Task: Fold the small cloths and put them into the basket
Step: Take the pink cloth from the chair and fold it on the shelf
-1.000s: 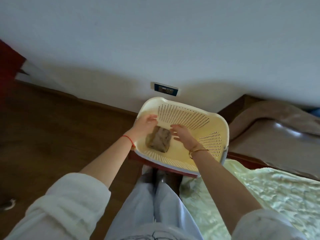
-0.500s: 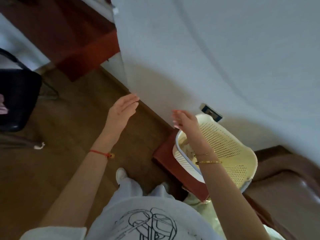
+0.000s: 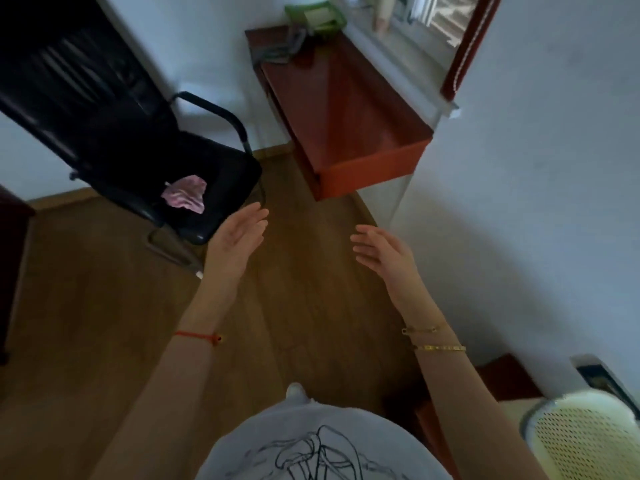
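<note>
A crumpled pink cloth (image 3: 185, 199) lies on the seat of a black chair (image 3: 221, 188) at the upper left. My left hand (image 3: 237, 239) hovers just right of the chair seat, palm open, holding nothing. My right hand (image 3: 382, 252) is held out over the wooden floor, fingers spread and empty. The cream perforated basket (image 3: 585, 434) shows only partly at the bottom right corner, behind my right arm; its inside is hidden.
A red-brown desk (image 3: 346, 109) stands against the white wall ahead, with green items (image 3: 315, 15) at its far end. The wooden floor (image 3: 304, 306) stretches between chair and desk. A dark cabinet (image 3: 10, 271) sits at the left edge.
My view has swung left from the basket to the chair and desk. Both hands left the brown folded cloth in the basket and now reach out empty over the floor.
</note>
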A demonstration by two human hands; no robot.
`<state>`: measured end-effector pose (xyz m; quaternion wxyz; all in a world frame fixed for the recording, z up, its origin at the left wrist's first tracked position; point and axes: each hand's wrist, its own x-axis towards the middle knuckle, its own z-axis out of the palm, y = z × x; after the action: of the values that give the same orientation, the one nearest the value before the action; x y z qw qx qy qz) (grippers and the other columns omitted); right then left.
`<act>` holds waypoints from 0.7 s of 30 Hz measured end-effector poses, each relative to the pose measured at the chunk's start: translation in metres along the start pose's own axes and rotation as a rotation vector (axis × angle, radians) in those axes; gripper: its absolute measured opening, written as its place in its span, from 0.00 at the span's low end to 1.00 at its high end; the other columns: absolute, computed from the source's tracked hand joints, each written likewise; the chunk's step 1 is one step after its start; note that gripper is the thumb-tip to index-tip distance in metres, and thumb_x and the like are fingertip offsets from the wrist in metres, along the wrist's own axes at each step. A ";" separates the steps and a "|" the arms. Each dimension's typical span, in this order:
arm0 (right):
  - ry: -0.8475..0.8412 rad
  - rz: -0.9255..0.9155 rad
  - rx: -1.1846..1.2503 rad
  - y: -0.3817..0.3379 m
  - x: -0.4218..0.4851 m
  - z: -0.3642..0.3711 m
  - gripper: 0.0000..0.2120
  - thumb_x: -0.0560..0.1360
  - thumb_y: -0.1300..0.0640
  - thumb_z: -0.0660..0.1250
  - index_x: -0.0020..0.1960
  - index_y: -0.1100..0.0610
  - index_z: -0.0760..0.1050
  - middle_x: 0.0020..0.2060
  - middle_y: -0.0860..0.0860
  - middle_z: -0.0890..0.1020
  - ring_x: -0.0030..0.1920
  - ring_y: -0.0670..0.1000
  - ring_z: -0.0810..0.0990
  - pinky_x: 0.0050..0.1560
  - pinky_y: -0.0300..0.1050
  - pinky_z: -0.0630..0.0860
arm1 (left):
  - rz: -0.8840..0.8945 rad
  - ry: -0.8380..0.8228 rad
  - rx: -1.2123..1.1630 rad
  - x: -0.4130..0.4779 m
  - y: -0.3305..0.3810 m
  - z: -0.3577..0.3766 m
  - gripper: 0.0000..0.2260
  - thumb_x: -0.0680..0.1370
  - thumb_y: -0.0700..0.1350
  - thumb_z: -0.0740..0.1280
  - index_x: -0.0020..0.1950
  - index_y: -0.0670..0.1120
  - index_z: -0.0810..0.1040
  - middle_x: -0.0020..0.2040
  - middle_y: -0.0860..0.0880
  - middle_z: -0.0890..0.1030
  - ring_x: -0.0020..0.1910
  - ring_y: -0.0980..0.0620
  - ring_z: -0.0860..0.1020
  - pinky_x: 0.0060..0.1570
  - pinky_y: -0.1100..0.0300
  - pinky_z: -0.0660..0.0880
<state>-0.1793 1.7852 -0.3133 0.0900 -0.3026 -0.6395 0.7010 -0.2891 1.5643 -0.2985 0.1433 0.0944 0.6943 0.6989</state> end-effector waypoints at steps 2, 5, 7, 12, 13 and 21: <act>-0.014 -0.034 0.005 -0.017 0.023 0.025 0.13 0.82 0.53 0.60 0.61 0.56 0.78 0.54 0.53 0.84 0.56 0.52 0.82 0.63 0.50 0.78 | 0.011 0.031 -0.003 0.026 0.008 -0.020 0.13 0.80 0.45 0.66 0.65 0.53 0.78 0.60 0.56 0.83 0.63 0.57 0.79 0.67 0.51 0.74; -0.040 -0.077 0.020 -0.040 0.057 0.053 0.13 0.82 0.54 0.60 0.61 0.57 0.78 0.54 0.55 0.84 0.56 0.54 0.83 0.62 0.50 0.79 | 0.031 0.041 -0.024 0.064 0.018 -0.037 0.13 0.76 0.50 0.68 0.61 0.57 0.79 0.59 0.58 0.83 0.63 0.56 0.79 0.66 0.52 0.74; -0.054 -0.101 0.022 -0.052 0.081 0.067 0.13 0.82 0.55 0.60 0.61 0.57 0.78 0.54 0.55 0.84 0.56 0.54 0.83 0.61 0.49 0.79 | 0.046 0.043 -0.028 0.089 0.022 -0.042 0.15 0.73 0.55 0.69 0.60 0.59 0.79 0.58 0.59 0.83 0.63 0.57 0.79 0.65 0.54 0.74; -0.079 -0.118 0.026 -0.064 0.150 0.092 0.12 0.82 0.55 0.60 0.60 0.56 0.79 0.52 0.54 0.85 0.54 0.54 0.84 0.58 0.47 0.80 | 0.056 0.047 -0.057 0.159 0.020 -0.042 0.12 0.79 0.46 0.67 0.62 0.56 0.78 0.59 0.57 0.83 0.63 0.55 0.79 0.67 0.51 0.73; -0.084 -0.114 0.030 -0.066 0.167 0.097 0.12 0.82 0.55 0.61 0.60 0.56 0.79 0.52 0.54 0.85 0.53 0.53 0.84 0.57 0.46 0.80 | 0.059 0.045 -0.058 0.175 0.020 -0.041 0.12 0.79 0.47 0.67 0.61 0.56 0.78 0.59 0.57 0.82 0.64 0.55 0.78 0.67 0.50 0.73; -0.176 -0.074 -0.028 -0.112 0.315 0.143 0.12 0.82 0.57 0.60 0.60 0.58 0.79 0.52 0.55 0.84 0.54 0.55 0.83 0.59 0.48 0.79 | 0.052 0.126 -0.036 0.323 0.020 -0.053 0.13 0.78 0.47 0.68 0.62 0.56 0.79 0.60 0.56 0.83 0.62 0.57 0.80 0.63 0.56 0.76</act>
<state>-0.5384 1.8452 -0.3040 0.0551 -0.2173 -0.6653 0.7121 -0.6120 1.6219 -0.3016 0.0831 0.0656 0.6865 0.7194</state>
